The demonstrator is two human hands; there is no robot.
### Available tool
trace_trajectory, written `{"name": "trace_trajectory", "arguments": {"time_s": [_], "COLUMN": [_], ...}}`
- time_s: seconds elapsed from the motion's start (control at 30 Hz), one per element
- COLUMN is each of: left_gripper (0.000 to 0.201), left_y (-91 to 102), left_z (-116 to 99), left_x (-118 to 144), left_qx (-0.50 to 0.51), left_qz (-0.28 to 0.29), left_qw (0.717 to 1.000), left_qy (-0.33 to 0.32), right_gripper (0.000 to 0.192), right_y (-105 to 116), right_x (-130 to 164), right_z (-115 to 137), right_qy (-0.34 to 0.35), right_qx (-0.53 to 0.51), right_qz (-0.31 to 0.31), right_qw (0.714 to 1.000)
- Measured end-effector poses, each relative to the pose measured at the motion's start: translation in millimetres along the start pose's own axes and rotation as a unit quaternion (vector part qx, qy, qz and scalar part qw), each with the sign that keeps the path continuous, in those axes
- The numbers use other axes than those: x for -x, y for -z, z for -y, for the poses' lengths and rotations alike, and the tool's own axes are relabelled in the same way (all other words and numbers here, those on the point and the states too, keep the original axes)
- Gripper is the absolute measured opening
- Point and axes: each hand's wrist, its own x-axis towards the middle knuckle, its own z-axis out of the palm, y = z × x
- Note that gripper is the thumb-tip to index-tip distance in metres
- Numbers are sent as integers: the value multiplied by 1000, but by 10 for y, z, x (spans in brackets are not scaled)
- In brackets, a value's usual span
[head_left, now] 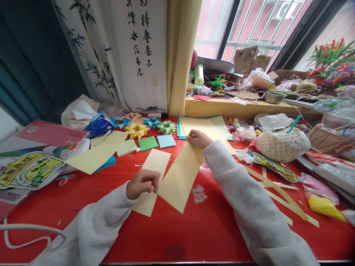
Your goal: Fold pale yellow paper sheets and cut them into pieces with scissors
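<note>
Paper (181,177) spans both hands (142,183) below Chinese calligraphy (134,36) including "水".

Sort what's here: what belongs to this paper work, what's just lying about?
Likely in use:
yellow sheet in left hand and right hand
loose pale sheet
small paper squares

Probably just lying about:
netted thing with straw
bottle
white cable

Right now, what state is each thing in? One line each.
Held cream sheet: tilted, gripped at both ends
Left hand: pinching its near-left corner
Right hand: pinching its far end
Second cream sheet: lying flat, partly hidden by left hand
Green paper: stacked
Light blue paper: stacked
Yellow star: folded
Cut strips: loose, overlapping
Netted white ball: teal straw stuck in
Yellow-filled bag: lying down, seal unclear
</note>
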Motion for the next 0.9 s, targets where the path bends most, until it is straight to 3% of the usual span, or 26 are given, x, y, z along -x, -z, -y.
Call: {"name": "trace_trajectory", "arguments": {"time_s": [0.1, 0.17, 0.37, 0.5, 0.73, 0.9], "left_gripper": [12, 16, 25, 26, 23, 24], "left_y": [44, 32, -5, 26, 49, 47], "left_z": [23, 50, 134, 140, 147, 116], "left_x": [-55, -101, -147, -133, -126, -117], "left_qx": [-17, -47, -91, -72, -60, -54], "left_qz": [-152, -212, -207, -254, -256, -267], "left_qw": [986, 969, 965, 957, 959, 957], "left_qy": [60, 114, 136, 117, 105, 96], "right_gripper": [20, 21, 16, 23, 23, 24], "right_y": [-163, -280, -545, -577, -595, -613], "right_x": [60, 129, 336, 364, 392, 425], "right_z": [156, 306, 668, 710, 711, 746], "right_qy": [39, 63, 115, 111, 134, 161], "right_qx": [-20, -31, -66, -94, -165, -173], "right_qz": [98, 144, 207, 187, 184, 130], "right_qw": [994, 987, 969, 971, 960, 963]}}
